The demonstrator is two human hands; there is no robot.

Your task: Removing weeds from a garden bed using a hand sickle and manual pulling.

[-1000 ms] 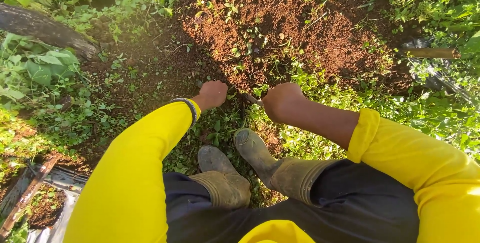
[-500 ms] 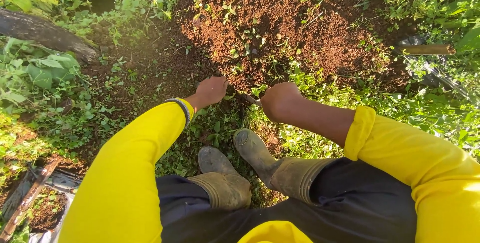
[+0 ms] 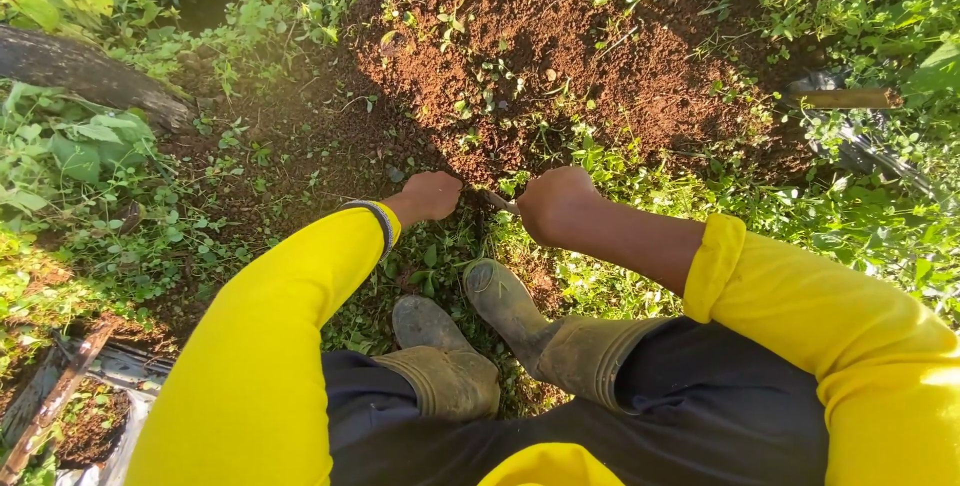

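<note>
Person crouched over a mound of red-brown soil. Right hand fisted, grip closed on a thin tool whose tip shows between the hands, at the mound's near edge. Left hand curled shut low among weeds; contents not discernible. Muddy rubber boots just below.

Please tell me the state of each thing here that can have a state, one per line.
left hand: closed, down in the weeds
right hand: closed on a thin tool
right sleeve: pushed up the forearm
soil patch: loose, partly bare
boots: muddy
</note>
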